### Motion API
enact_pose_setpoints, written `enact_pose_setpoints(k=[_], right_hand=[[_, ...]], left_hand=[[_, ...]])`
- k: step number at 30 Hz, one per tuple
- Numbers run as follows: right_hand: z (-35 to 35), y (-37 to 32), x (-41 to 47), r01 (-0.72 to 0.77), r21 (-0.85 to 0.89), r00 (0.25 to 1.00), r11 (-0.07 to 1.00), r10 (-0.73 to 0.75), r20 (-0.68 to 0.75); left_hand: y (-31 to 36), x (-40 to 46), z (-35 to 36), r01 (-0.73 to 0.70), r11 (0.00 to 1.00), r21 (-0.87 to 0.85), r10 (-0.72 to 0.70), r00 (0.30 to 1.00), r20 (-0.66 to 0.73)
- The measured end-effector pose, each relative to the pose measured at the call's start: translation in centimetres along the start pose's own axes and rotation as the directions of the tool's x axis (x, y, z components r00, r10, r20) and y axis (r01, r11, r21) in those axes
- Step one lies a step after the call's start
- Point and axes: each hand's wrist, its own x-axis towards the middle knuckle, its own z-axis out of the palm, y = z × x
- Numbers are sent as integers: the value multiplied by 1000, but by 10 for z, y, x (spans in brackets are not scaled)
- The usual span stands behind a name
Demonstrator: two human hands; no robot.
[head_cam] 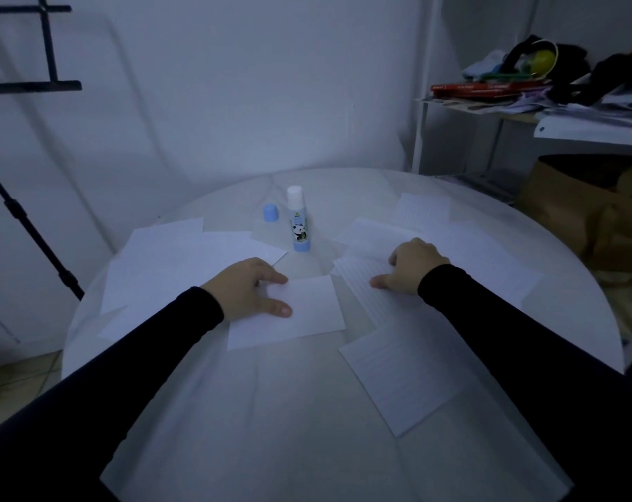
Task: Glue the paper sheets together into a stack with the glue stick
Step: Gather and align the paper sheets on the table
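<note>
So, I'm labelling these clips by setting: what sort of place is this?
Probably a room in a home or small studio, not a workshop: a round white table stands against a plain wall, a cluttered shelf holds books and odds and ends, and a black tripod stand rises at the left.

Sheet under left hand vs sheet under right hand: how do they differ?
The sheet under the left hand looks blank; the sheet under the right hand shows ruled lines. The left hand holds its sheet lying alone on the table; the right hand rests on overlapping sheets. Both are white and flat.
</note>
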Motion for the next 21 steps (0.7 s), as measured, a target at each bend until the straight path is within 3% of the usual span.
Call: enact_pose_setpoints(k=[8,12,17,19,21], right_hand=[[2,0,-4,80,230,994,970,-61,-87],[-9,-3,-7,217,338,968,916,-158,-193],[-28,-24,-20,456,415,877,787,-317,-362],[-36,-34,-24,529,425,845,734,-412,-341],[-44,-44,-26,570,400,821,718,-516,-244]], left_hand=[[-2,0,0,-4,1000,-13,4,1000,-10],[-2,0,1,-8,999,-35,7,1000,-21],[-3,0,0,-11,999,-46,10,1000,-16],[-2,-2,-7,-19,998,-61,15,998,-56],[-1,-7,-20,-45,977,-208,15,989,-144]])
